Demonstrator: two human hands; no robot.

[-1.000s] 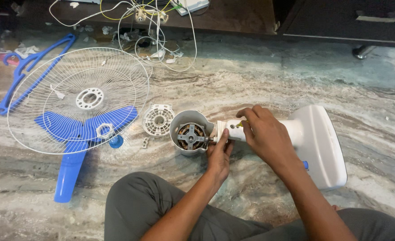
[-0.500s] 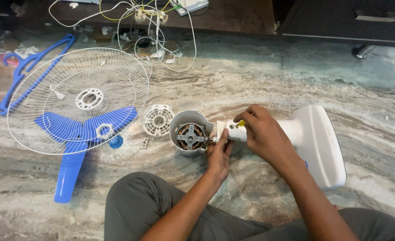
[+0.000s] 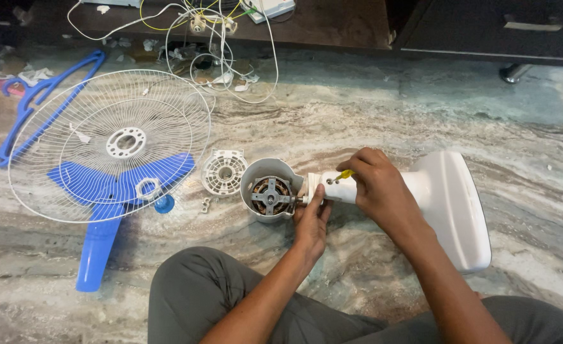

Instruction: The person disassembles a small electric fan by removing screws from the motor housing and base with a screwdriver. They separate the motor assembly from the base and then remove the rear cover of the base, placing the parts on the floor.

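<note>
With the left hand (image 3: 311, 220) steadying the fan motor housing (image 3: 270, 190) on the floor and the right hand (image 3: 377, 185) gripping a yellow-handled screwdriver (image 3: 344, 174), a slipped tip could gouge the neck.

Both my arms run up from the bottom edge and converge mid-frame. Left forearm comes from lower centre, angled up and right, wrist straight. Left hand (image 3: 311, 223) is palm-down-ish, fingers extended upward and held together, tips pressed at the top, thumb not clearly visible. Right forearm comes from lower right, angled up and left, crossing above the left. Right hand (image 3: 377, 188) is knuckles-up, fingers curled inward in a pinch, index and thumb meeting at the left end. Hands sit just beside each other, right above left. Bent legs in grey trousers below.
</note>
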